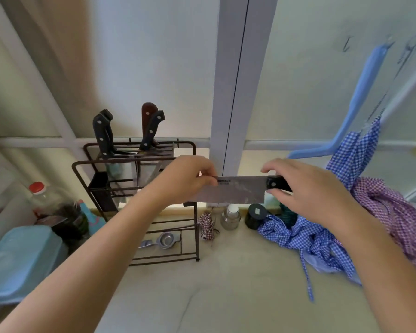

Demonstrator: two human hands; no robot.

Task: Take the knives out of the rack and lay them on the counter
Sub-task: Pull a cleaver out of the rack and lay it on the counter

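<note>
A broad steel cleaver [238, 189] with a black handle hangs level in the air above the counter [226, 284], to the right of the rack. My right hand [308, 188] grips its handle. My left hand [185, 179] pinches the far end of the blade by its top edge. The dark wire rack [139, 162] stands at the back left of the counter. Three knives stay upright in its top slots: a black-handled one [102, 133] on the left, a brown-handled one [147, 118] and another black-handled one [153, 128] in front of it.
Blue [305, 236] and purple [394, 212] checked cloths lie heaped at the right. A small glass jar [231, 216], a dark jar [256, 216] and a checked cloth bundle [207, 225] stand along the window sill. A red-capped bottle [41, 198] and a blue plastic tub [22, 258] sit left of the rack.
</note>
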